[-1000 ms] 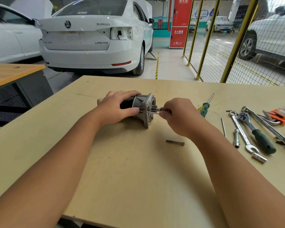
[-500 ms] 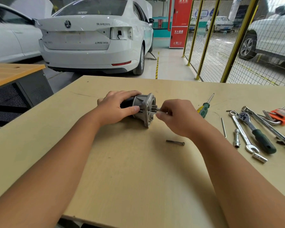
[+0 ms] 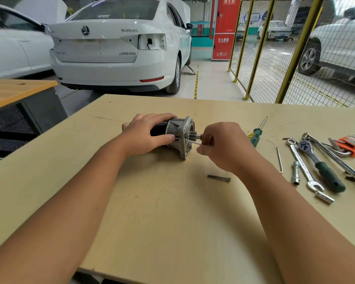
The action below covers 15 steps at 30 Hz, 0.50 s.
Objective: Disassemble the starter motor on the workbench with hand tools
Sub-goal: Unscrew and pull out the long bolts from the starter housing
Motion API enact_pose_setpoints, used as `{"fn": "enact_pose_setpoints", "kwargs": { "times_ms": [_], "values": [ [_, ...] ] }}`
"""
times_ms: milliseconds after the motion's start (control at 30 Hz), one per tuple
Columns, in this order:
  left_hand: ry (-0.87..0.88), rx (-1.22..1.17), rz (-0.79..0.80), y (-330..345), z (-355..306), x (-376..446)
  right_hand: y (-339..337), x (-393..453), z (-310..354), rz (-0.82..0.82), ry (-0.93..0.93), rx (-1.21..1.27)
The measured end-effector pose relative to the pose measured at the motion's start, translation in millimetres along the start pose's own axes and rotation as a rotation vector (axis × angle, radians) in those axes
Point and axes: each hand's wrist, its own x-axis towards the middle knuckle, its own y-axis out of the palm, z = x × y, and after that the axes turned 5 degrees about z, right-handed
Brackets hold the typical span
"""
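Note:
The starter motor [image 3: 179, 133] lies on its side on the wooden workbench [image 3: 152, 212], its grey flange and pinion gear facing right. My left hand [image 3: 147, 133] grips its black body from above. My right hand [image 3: 223, 145] pinches a thin metal rod, probably a hex key [image 3: 194, 142], whose tip sits at the flange just below the pinion. One loose long bolt [image 3: 219, 178] lies on the bench in front of my right wrist.
Tools lie at the right: a green screwdriver [image 3: 255, 135], a thin rod [image 3: 279, 158], a combination wrench [image 3: 301, 162], a green-handled ratchet [image 3: 320, 167], two sockets, an orange hex key set [image 3: 351, 145]. Parked cars and a yellow mesh fence stand beyond the bench.
My right hand has shifted slightly, turning the thin key at the flange. The motor and my left hand stay where they were.

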Motion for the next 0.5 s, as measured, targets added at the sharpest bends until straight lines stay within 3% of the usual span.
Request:
{"fn": "enact_pose_setpoints", "kwargs": {
  "times_ms": [167, 500],
  "values": [
    [0.006, -0.003, -0.004, 0.2, -0.7, -0.2, -0.2, -0.1, -1.0, 0.017, -0.027, 0.114],
    [-0.008, -0.003, 0.004, -0.2, 0.0, -0.2, -0.8, 0.1, -0.6, 0.030, 0.011, -0.044]
  ]
}}
